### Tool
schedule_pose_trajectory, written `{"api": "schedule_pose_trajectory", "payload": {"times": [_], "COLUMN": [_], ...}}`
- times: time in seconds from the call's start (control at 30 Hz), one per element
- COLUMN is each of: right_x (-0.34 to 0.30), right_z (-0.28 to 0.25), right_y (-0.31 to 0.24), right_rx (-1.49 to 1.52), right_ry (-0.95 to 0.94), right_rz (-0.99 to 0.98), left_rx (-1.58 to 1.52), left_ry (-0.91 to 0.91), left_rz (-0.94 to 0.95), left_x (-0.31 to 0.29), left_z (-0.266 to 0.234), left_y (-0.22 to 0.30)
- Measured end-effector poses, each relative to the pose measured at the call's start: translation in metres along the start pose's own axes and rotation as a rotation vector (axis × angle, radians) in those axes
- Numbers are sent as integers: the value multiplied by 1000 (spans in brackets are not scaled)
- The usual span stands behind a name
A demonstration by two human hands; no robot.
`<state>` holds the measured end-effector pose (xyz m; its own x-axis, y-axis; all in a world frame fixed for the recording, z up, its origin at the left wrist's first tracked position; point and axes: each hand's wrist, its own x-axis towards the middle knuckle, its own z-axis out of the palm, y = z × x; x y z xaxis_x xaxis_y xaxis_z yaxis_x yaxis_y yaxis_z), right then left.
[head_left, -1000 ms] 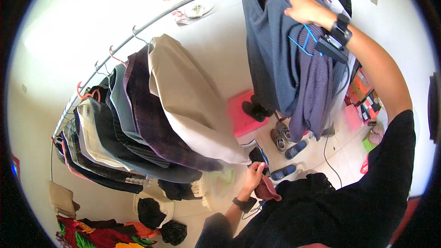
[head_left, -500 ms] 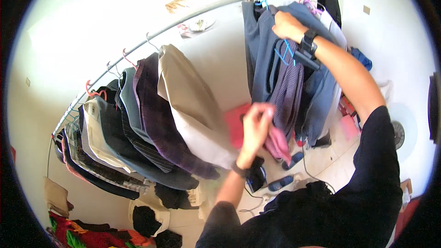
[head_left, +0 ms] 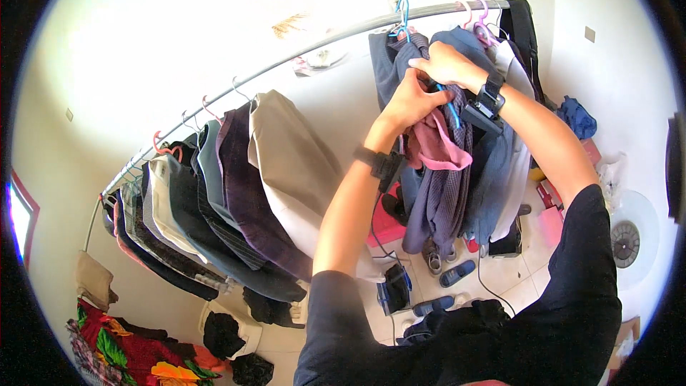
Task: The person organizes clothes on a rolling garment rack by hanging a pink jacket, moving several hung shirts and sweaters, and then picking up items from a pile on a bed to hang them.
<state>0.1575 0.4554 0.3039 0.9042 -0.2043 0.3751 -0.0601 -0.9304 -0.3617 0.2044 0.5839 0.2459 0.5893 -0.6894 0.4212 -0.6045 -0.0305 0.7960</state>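
My left hand [head_left: 413, 104] is closed, its fingers pinching at the top of a pink cloth [head_left: 441, 151] that drapes just below them. Touching it from the upper right, my right hand [head_left: 451, 66] is bent closed on a purple-grey ribbed garment [head_left: 436, 204], which hangs in long folds under the pink cloth. A blue hanger [head_left: 453, 109] sticks out beneath my right hand. Above both hands, another blue hanger [head_left: 404, 18] is hooked on the rail, with dark grey clothes [head_left: 386, 64] on it. My fingertips partly hide what they pinch.
A metal rail [head_left: 325, 41] slants across, carrying a beige garment [head_left: 293, 136] and several dark ones at left. White and blue-grey clothes hang close at right. Shoes [head_left: 457, 273], a cable and a pink box [head_left: 550, 225] lie below; a round fan [head_left: 626, 244] is at right.
My left hand has risen to meet my right hand, and the pink cloth has come up with it. My right hand has come down from near the rail.
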Motion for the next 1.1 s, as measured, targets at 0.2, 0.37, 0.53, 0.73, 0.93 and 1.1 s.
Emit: {"api": "schedule_pose_trajectory", "payload": {"times": [0.2,0.37,0.53,0.73,0.93,1.1], "right_x": [7,5,-11,-21,-23,-26], "right_z": [8,8,18,24,5,-9], "right_y": [22,36,57,73,90,126], "right_rx": [96,121,78,45,-33,-88], "right_ry": [20,74,34,30,83,156], "right_rz": [-49,-44,3,92,207,272], "left_rx": [155,107,-41,154,246,254], "left_ry": [289,425,349,216,182,28], "left_rz": [-96,-117,-202,-132,-71,-92], "left_x": [-1,-14,-19,-18,6,43], "left_z": [23,4,-42,-18,7,57], "left_y": [18,18,9,-2,14,28]}}
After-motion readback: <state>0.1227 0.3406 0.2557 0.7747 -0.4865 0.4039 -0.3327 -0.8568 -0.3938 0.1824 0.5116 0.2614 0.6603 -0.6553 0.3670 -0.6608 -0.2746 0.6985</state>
